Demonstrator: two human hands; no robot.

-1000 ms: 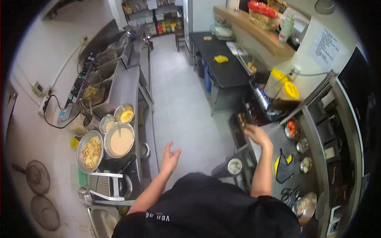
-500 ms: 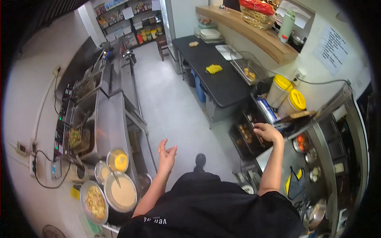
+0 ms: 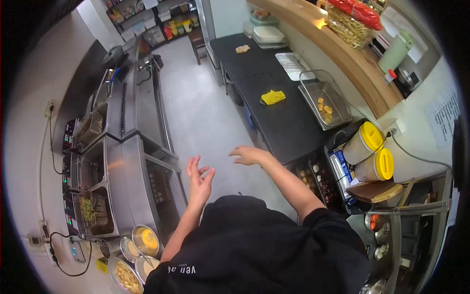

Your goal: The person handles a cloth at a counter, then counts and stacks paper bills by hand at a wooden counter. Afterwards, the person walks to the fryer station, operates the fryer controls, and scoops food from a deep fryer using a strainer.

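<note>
My left hand is raised in front of my body over the floor, its fingers apart and nothing in it. Across from it, my right hand reaches inward above the aisle, also without an object, its fingers stretched out. Nearest to the right hand is the front corner of a black table. A yellow cloth lies on that table, beside a wire-handled metal tray that holds some golden food pieces. The steel fryer counter stands left of my left hand.
At lower left are a bowl of yellow mix, a bowl of batter and a bowl of cut pieces. A fryer basket holds green food. Two yellow-lidded containers stand at right. Shelves line the far end.
My right hand has swung left, from beside the dark crates to over the aisle. The view has moved forward along the aisle; the black table appears nearer and the bowls lower.
</note>
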